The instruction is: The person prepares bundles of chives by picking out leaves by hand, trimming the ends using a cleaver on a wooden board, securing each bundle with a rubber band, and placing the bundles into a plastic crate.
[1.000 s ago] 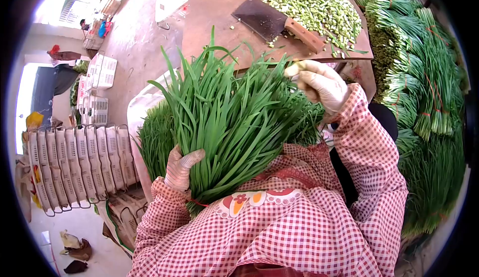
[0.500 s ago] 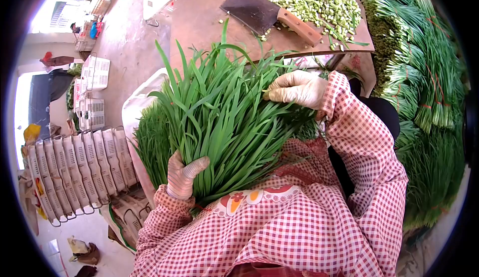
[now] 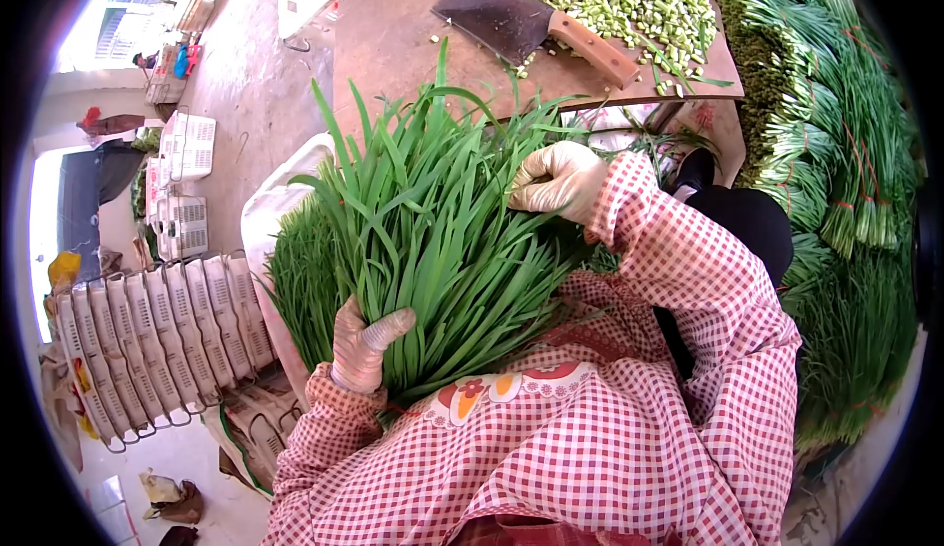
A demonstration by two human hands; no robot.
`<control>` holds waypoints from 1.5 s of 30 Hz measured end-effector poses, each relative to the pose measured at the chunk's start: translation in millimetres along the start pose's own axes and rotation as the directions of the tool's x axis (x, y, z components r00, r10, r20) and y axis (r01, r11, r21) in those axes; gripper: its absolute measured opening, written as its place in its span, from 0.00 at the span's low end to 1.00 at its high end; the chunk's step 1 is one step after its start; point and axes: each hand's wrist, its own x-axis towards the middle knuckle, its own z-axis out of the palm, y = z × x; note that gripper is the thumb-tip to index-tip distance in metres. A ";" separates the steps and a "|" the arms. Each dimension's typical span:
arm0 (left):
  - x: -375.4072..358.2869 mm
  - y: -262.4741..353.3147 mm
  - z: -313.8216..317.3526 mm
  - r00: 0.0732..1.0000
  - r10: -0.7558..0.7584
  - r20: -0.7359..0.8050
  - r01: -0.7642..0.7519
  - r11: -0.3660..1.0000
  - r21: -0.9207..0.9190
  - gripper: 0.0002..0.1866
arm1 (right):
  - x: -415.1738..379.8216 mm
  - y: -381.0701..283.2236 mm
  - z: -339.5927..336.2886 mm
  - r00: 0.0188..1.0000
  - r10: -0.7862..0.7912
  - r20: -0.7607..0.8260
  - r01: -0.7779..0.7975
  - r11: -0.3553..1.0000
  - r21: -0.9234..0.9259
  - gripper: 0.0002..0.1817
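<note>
A large bunch of long flat green leaves, looking like garlic chives (image 3: 442, 241), leans across my lap with its tips pointing away from me. My gloved left hand (image 3: 366, 341) is wrapped round its lower left side, thumb on top. At the upper right of the leaves is my gloved right hand (image 3: 559, 180), its fingers curled into a pinch against the leaf tips. Whatever lies between those fingertips is too small to make out. Behind the bunch, more chives (image 3: 300, 285) fill a white crate (image 3: 265, 202).
A cleaver (image 3: 497, 17) lies on a brown board (image 3: 393, 44) beside a heap of chopped green stems (image 3: 619, 0). Tied bundles of chives (image 3: 836, 133) are piled along the right. Stacked white crates (image 3: 162, 334) stand at the left.
My right hand has moved slightly left and toward me over the leaves, its fingers more curled. My left hand keeps its hold on the bunch.
</note>
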 end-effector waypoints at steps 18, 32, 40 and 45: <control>-30.6 14.9 -54.6 0.890 0.267 -0.370 -0.383 0.877 -0.289 0.33 | -55.8 21.6 -25.2 0.959 0.230 -0.164 -0.283 0.769 -0.573 0.23; -32.0 76.2 -15.5 0.913 0.078 0.400 -0.366 0.587 0.722 0.27 | -25.3 27.9 86.2 0.992 0.066 -0.109 0.053 0.567 0.822 0.25; 60.2 18.4 40.3 0.693 0.401 0.598 -0.710 0.520 0.474 0.45 | -47.4 38.1 56.6 0.975 0.067 -0.213 0.105 0.706 0.700 0.26; 97.0 28.1 41.7 0.595 0.430 0.679 -0.804 0.323 0.499 0.53 | -63.7 43.7 40.6 0.999 0.054 0.001 -0.049 0.903 0.427 0.26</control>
